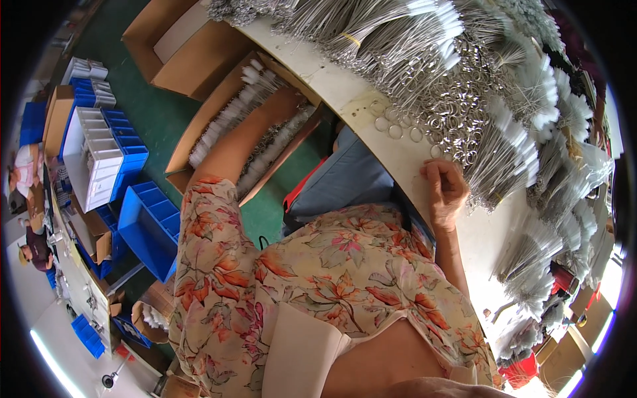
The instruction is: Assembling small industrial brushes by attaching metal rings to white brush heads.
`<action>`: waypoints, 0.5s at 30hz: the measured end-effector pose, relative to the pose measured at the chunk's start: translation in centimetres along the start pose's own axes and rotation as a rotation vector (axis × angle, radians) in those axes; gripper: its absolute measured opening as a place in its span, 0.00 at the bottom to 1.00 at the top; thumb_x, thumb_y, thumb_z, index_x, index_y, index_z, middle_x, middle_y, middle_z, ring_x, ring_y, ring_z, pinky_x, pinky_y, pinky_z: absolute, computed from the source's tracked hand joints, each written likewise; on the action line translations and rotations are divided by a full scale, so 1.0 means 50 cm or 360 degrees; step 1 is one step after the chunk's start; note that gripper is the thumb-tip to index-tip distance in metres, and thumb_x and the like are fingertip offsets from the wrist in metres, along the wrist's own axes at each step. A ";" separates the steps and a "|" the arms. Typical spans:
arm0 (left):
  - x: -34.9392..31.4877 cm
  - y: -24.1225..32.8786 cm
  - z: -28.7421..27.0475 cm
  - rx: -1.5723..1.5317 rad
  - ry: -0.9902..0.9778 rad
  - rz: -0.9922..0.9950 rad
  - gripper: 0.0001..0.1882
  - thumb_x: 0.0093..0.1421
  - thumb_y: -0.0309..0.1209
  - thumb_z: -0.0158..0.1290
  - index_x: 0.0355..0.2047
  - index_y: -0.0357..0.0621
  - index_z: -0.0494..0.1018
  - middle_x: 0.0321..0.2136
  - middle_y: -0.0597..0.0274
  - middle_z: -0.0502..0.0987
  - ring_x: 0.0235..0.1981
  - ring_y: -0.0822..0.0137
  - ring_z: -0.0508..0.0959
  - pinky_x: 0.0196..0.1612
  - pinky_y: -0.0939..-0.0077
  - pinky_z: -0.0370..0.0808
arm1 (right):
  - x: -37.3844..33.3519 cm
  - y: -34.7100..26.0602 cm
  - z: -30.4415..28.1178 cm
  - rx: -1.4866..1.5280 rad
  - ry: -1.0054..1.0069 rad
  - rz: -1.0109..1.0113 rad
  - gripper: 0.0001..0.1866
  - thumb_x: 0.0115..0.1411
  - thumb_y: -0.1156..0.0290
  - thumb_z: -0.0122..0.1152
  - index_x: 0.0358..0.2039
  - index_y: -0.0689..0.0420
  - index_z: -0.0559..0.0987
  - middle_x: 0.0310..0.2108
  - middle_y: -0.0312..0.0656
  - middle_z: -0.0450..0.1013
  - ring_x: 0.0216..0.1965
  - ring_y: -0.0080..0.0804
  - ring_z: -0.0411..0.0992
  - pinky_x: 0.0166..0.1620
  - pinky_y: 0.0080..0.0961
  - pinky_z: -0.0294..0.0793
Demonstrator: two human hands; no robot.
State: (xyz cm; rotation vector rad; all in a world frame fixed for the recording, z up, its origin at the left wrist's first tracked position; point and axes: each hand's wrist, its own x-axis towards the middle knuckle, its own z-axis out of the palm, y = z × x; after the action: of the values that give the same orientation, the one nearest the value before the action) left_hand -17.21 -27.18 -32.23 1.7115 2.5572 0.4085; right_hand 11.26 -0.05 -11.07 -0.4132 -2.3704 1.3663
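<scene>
My left hand [286, 105] reaches down into an open cardboard box [188, 151]. Rows of thin wire brushes with white bristle tips [255, 74] fill that box around it. The fingers of this hand are hidden among them. At the table's near edge my right hand [447, 191] is closed, its thumb and fingers curled together; whatever may be between them is too small to make out. Just beyond its fingertips lie loose metal rings [416, 134]. A big heap of rings [458, 109] spreads farther up the table, touching bundles of wire brushes [494, 159].
More brush bundles [391, 33] cover the far side of the white table [318, 69]. Another cardboard box [199, 60] stands at the upper left. Blue bins [151, 222] and a white divided tray [96, 156] are stacked at the left. Other people [36, 249] work at a far bench.
</scene>
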 end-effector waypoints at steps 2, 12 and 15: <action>-0.021 0.020 0.027 -0.0095 -0.0168 -0.0239 0.15 0.48 0.31 0.53 0.38 0.42 0.72 0.34 0.48 0.74 0.39 0.50 0.74 0.40 0.57 0.70 | 0.007 0.003 0.011 -0.0065 0.0064 -0.0027 0.03 0.54 0.77 0.57 0.27 0.63 0.76 0.27 0.40 0.73 0.26 0.23 0.70 0.32 0.18 0.70; -0.240 -0.096 -0.086 -0.0445 0.1445 -0.1248 0.07 0.58 0.25 0.44 0.35 0.37 0.70 0.33 0.59 0.75 0.36 0.68 0.74 0.40 0.75 0.71 | 0.019 -0.045 -0.021 0.0031 -0.0119 -0.0544 0.05 0.47 0.75 0.60 0.26 0.59 0.75 0.28 0.40 0.73 0.27 0.36 0.73 0.29 0.28 0.73; 0.076 0.043 -0.431 -0.0567 0.1713 -0.0771 0.09 0.62 0.27 0.43 0.37 0.36 0.70 0.33 0.61 0.74 0.35 0.69 0.73 0.43 0.77 0.69 | 0.025 -0.031 -0.063 -0.0091 0.0025 -0.0692 0.07 0.47 0.80 0.60 0.29 0.60 0.75 0.28 0.42 0.74 0.26 0.32 0.74 0.26 0.22 0.73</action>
State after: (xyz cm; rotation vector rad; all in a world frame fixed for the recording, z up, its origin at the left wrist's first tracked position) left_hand -20.53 -27.16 -10.51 0.7448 3.0278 2.0021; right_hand 11.48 2.12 -8.05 0.0784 -2.3103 1.0899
